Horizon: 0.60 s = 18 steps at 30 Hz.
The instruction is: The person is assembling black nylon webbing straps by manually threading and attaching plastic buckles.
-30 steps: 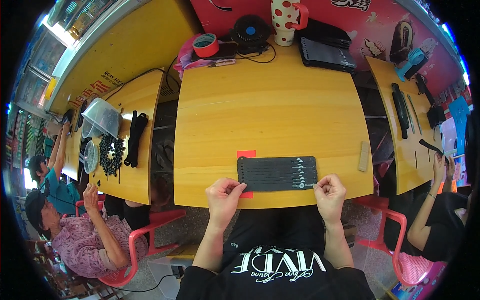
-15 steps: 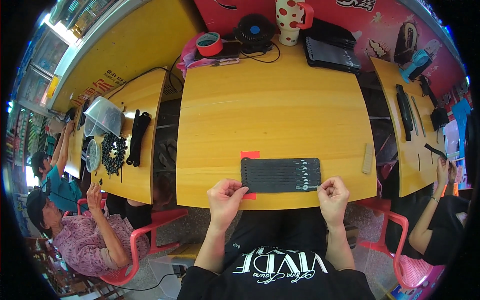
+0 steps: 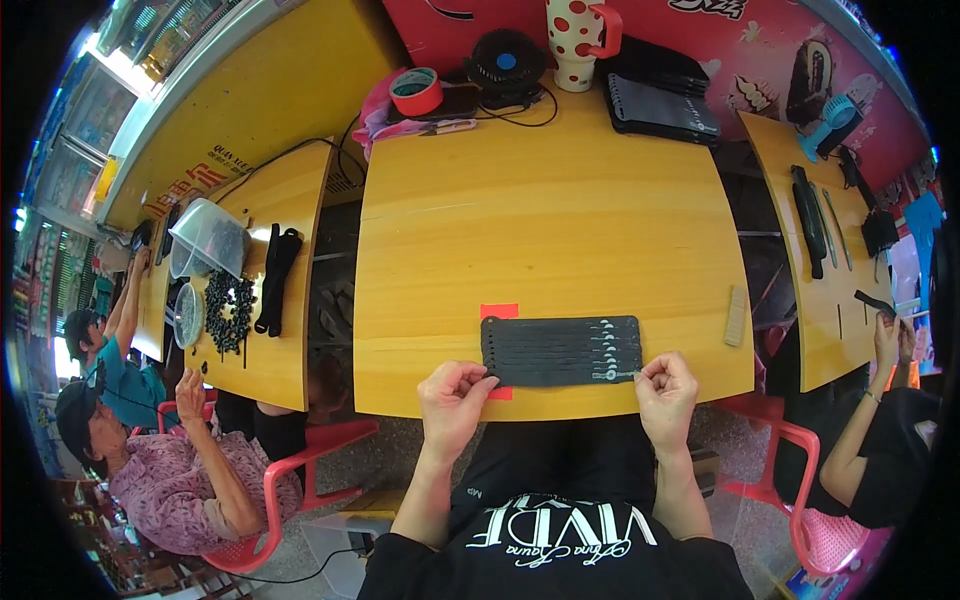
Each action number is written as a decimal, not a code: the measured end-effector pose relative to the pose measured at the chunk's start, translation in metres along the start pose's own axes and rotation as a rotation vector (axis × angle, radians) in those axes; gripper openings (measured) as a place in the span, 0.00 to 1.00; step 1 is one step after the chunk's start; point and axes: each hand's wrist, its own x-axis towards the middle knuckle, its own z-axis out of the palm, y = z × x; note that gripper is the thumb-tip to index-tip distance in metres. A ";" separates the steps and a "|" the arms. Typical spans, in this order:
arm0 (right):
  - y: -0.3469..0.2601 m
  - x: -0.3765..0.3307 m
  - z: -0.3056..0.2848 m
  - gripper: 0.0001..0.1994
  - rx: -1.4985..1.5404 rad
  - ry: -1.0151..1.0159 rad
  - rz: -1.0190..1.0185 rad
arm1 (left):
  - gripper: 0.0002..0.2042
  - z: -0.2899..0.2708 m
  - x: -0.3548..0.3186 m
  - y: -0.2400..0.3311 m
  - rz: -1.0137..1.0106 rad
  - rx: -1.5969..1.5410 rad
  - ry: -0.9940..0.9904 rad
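A row of black straps (image 3: 560, 349) with small silver tips lies flat near the front edge of the yellow table (image 3: 550, 220), between two red tape marks (image 3: 498, 311). My left hand (image 3: 453, 393) pinches the left end of the nearest strap at the table's edge. My right hand (image 3: 665, 387) pinches the right end of that same strap, by its silver tip.
A small tan block (image 3: 736, 315) lies right of the straps. At the back stand a red tape roll (image 3: 415, 91), a black fan (image 3: 505, 63), a spotted mug (image 3: 574, 28) and stacked black sheets (image 3: 660, 100). Other people sit at side tables left and right.
Both hands have drawn slightly closer to the front edge, staying on the ends of the nearest strap. The row of straps looks unchanged.
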 end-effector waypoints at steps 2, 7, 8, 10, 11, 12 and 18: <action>0.001 0.000 0.000 0.10 -0.008 0.000 -0.012 | 0.07 -0.001 0.000 0.003 0.026 0.008 -0.020; 0.002 0.000 -0.001 0.10 0.000 -0.006 -0.008 | 0.09 -0.005 0.003 0.005 0.095 0.076 -0.078; 0.003 0.000 -0.001 0.10 -0.004 -0.011 -0.009 | 0.10 -0.005 0.003 0.004 0.056 0.063 -0.087; 0.001 -0.001 -0.001 0.10 0.002 -0.014 -0.010 | 0.10 -0.006 0.004 0.005 0.018 0.049 -0.097; 0.000 -0.001 -0.001 0.10 0.007 -0.018 -0.011 | 0.11 -0.005 0.004 0.007 0.014 0.084 -0.094; 0.002 -0.002 -0.001 0.10 0.007 -0.017 -0.011 | 0.11 -0.004 0.004 0.008 0.009 0.118 -0.093; 0.002 -0.002 0.001 0.09 -0.034 0.036 -0.098 | 0.07 0.003 -0.001 0.021 0.208 0.400 -0.047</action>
